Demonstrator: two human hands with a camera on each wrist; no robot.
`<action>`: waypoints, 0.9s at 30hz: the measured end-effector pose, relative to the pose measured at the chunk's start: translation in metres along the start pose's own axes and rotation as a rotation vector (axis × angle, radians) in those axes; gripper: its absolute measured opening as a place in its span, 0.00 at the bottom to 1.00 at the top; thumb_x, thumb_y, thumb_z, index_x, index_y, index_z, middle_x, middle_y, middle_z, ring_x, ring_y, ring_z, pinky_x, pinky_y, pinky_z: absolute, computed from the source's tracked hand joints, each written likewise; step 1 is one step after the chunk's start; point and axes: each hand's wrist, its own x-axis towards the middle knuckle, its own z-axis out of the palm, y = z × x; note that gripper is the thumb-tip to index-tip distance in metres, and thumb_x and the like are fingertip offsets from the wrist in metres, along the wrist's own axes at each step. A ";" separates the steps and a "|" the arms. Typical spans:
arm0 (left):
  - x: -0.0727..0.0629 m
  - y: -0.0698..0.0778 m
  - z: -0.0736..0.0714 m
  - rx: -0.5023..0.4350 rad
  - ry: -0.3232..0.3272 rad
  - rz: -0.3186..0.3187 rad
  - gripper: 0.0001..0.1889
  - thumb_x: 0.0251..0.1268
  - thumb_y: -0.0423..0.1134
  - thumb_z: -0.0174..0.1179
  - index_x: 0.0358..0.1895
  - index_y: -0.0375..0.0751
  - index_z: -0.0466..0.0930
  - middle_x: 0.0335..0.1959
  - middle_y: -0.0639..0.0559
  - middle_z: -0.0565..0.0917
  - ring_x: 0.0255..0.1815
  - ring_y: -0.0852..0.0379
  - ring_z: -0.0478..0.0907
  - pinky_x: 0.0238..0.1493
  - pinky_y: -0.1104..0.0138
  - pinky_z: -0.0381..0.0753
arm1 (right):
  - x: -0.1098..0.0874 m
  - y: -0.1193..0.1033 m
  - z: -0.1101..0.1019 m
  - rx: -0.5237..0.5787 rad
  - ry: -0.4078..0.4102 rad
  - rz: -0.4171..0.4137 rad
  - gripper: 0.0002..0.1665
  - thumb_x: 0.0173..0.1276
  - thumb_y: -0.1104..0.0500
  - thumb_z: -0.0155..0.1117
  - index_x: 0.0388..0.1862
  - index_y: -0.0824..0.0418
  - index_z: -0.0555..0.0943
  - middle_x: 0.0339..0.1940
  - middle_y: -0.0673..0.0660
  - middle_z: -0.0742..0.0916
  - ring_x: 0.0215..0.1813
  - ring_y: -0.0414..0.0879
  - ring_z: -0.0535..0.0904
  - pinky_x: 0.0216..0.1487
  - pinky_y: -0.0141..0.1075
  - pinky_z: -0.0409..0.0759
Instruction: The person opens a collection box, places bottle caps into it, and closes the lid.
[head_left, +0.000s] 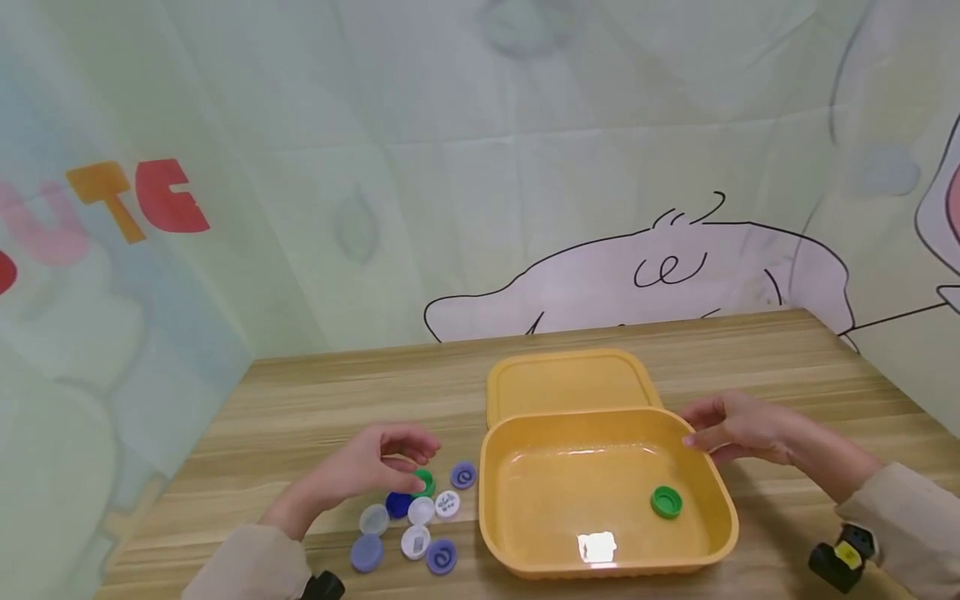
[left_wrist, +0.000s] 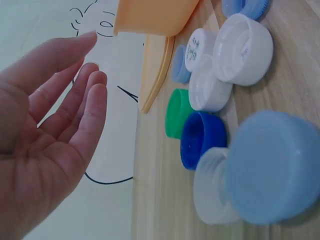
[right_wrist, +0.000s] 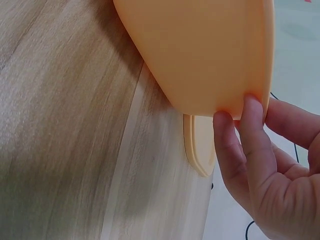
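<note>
My left hand (head_left: 360,465) is held just over a cluster of plastic bottle caps, its fingers loosely bent and nothing between them. Beneath its fingertips lie a green cap (left_wrist: 177,114) and a dark blue cap (left_wrist: 202,140). White caps (head_left: 416,542), a clear cap (head_left: 374,520) and bluish-purple caps (head_left: 441,557) surround them. A yellow-orange plastic box (head_left: 555,492) stands open to the right, with one green cap (head_left: 666,502) inside. At the box's far right corner my right hand (head_left: 742,427) pinches the rim, thumb at the edge and fingers against the outer wall.
The matching yellow lid (head_left: 570,385) lies flat behind the box, partly covered by it. All stands on a wood-grain table (head_left: 337,392). A printed cloth backdrop (head_left: 450,167) rises behind the table's far edge.
</note>
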 end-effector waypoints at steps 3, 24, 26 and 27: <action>-0.002 -0.004 -0.003 0.001 0.013 -0.018 0.24 0.53 0.31 0.65 0.55 0.29 0.73 0.51 0.38 0.77 0.51 0.42 0.73 0.53 0.62 0.75 | 0.000 0.000 0.000 0.003 -0.002 -0.004 0.29 0.63 0.65 0.62 0.58 0.80 0.67 0.45 0.60 0.83 0.41 0.47 0.80 0.42 0.41 0.81; 0.003 -0.040 -0.003 -0.037 0.093 -0.078 0.26 0.47 0.27 0.67 0.53 0.26 0.73 0.49 0.38 0.78 0.49 0.48 0.75 0.51 0.62 0.76 | 0.000 0.003 0.000 0.015 -0.001 -0.014 0.28 0.63 0.65 0.62 0.57 0.80 0.68 0.43 0.58 0.84 0.39 0.46 0.80 0.41 0.40 0.82; 0.003 -0.041 -0.003 -0.038 0.093 -0.075 0.26 0.47 0.27 0.67 0.53 0.26 0.72 0.49 0.38 0.78 0.49 0.48 0.75 0.51 0.62 0.76 | 0.000 0.003 0.000 0.011 0.002 -0.012 0.28 0.63 0.65 0.62 0.57 0.80 0.68 0.43 0.58 0.84 0.39 0.46 0.80 0.41 0.40 0.82; 0.003 -0.041 -0.002 -0.040 0.092 -0.075 0.26 0.47 0.26 0.67 0.53 0.26 0.72 0.49 0.38 0.78 0.49 0.48 0.75 0.51 0.62 0.76 | 0.000 0.003 0.000 0.010 0.002 -0.013 0.28 0.63 0.65 0.62 0.57 0.80 0.68 0.43 0.58 0.83 0.39 0.46 0.80 0.41 0.40 0.82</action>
